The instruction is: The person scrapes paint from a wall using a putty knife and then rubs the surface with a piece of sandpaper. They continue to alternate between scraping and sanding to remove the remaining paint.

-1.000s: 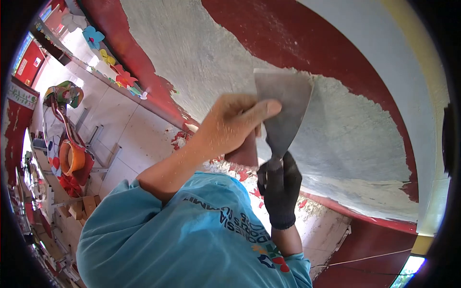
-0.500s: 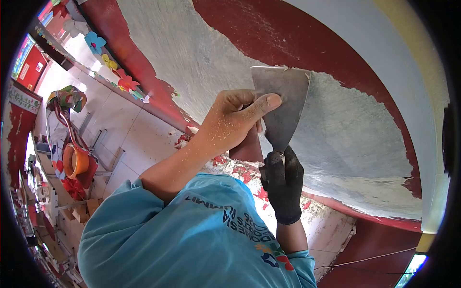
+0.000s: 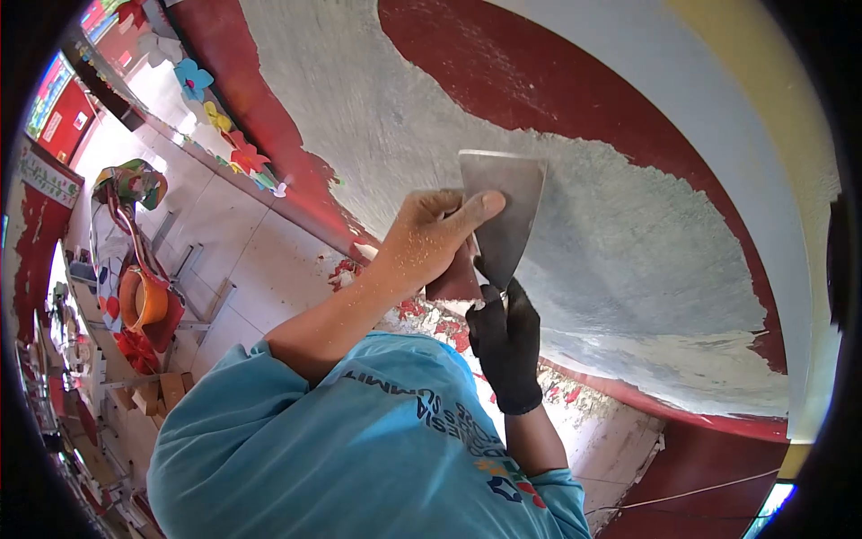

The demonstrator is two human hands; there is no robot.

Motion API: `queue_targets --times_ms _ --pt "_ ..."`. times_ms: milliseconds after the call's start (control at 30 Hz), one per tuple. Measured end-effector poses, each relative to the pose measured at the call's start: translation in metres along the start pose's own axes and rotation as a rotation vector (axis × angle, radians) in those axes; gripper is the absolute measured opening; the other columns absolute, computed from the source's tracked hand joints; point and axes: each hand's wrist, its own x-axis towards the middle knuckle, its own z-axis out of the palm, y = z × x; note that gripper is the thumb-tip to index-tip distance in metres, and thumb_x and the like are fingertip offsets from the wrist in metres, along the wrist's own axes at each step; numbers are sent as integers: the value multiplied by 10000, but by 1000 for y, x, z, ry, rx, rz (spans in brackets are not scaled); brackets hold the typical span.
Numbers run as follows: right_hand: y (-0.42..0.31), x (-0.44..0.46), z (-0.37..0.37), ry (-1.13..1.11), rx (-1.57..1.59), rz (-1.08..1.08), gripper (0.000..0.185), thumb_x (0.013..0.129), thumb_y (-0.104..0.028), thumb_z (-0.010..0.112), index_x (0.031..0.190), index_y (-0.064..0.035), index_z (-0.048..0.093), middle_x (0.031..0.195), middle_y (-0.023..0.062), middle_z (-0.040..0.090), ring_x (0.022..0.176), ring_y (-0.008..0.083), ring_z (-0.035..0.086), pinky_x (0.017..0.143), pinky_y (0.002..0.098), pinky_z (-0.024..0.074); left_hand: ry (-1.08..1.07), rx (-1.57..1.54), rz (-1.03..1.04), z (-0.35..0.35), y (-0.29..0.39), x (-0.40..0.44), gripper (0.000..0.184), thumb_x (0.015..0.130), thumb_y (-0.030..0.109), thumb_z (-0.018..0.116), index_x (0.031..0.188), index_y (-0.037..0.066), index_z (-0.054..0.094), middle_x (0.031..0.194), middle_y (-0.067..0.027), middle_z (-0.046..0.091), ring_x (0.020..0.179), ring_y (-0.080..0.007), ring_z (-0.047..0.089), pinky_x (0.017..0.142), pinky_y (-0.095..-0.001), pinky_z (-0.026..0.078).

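A paint scraper (image 3: pixel 507 211) with a broad flat metal blade is between my two hands, its wide edge pointing up in front of the wall. My bare left hand (image 3: pixel 435 229), speckled with pale flakes, has its thumb pressed on the blade's face; its other fingers are curled and partly hidden. Below that hand shows a dark red-brown flat piece (image 3: pixel 453 280), perhaps sandpaper, which seems to be held in it. My right hand (image 3: pixel 507 346), in a black glove, is wrapped round the scraper's handle, which is mostly hidden.
The curved wall (image 3: pixel 620 242) has a large grey bare patch bordered by red paint (image 3: pixel 503 81). Peeled flakes (image 3: pixel 575 391) litter the floor along its base. At left stand an orange pot (image 3: pixel 148 301) and cluttered shelving. Paper flowers (image 3: pixel 242 153) line an edge at upper left.
The scraper and my gloved right hand have shifted left, and the blade's wide edge sits lower in view. My left thumb stays on the blade. The view has turned slightly.
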Motion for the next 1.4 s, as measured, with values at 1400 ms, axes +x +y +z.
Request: queue_targets --times_ms 1400 --pt "30 0 2 216 106 -11 310 925 -276 478 989 15 565 594 -18 476 542 51 440 480 219 352 -32 276 -313 -152 -162 -21 464 884 393 539 768 -43 649 586 -84 576 545 -120 542 530 -258 431"
